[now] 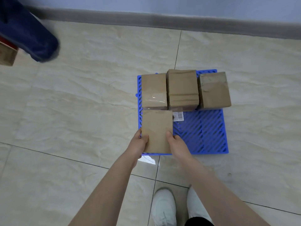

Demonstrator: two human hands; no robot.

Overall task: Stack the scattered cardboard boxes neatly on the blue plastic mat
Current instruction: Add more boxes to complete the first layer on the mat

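Note:
A blue plastic mat [203,134] with slanted slots lies on the tiled floor. Three brown cardboard boxes stand in a row along its far edge: a left box [154,90] with clear tape, a taller middle box [182,88], and a right box [214,89] that overhangs the mat's right side. A fourth cardboard box [157,126] sits over the mat's near left part, just in front of the left box. My left hand [140,142] grips its near left edge and my right hand [175,141] grips its near right edge.
A white barcode label [179,115] pokes out beside the held box. Another cardboard box [7,55] lies at the far left, partly behind a dark blue blurred shape [32,38]. A grey skirting board [162,20] runs along the wall. My white shoes [164,207] stand near the mat.

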